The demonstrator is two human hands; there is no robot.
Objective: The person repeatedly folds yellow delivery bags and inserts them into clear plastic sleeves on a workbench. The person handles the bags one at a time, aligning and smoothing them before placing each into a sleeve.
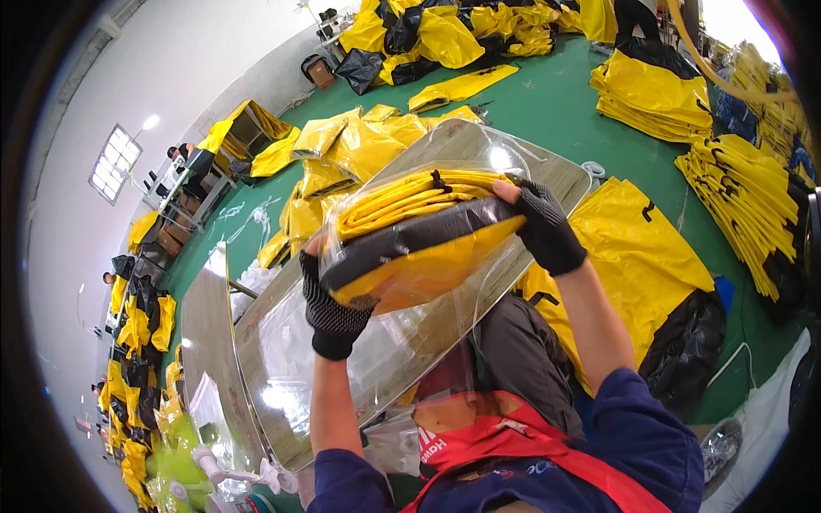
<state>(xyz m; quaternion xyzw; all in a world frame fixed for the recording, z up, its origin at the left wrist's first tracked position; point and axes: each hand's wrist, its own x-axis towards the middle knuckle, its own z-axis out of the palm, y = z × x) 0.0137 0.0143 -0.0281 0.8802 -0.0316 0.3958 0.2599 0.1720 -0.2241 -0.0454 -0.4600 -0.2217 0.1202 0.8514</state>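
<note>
A folded yellow and black coated-fabric bundle (417, 237) is raised above the wood-grain table (545, 167), inside a clear plastic bag. Its layered yellow folds face up, with a black band below them. My left hand (333, 308), in a black fingerless glove with light dots, grips the bundle's left end; some of its fingers are hidden behind the plastic. At the right end, my right hand (545, 221), gloved the same way, has its thumb over the top edge. Flat clear plastic bags (288, 346) lie on the table beneath my left hand.
Filled yellow packages (353, 147) are piled beyond the table. Yellow fabric (635, 237) lies at my right, near stacked yellow pieces (737, 199). A second table (208, 320) adjoins on the left, with a blurred green fan (179, 455) nearby. A person (186, 154) sits farther off.
</note>
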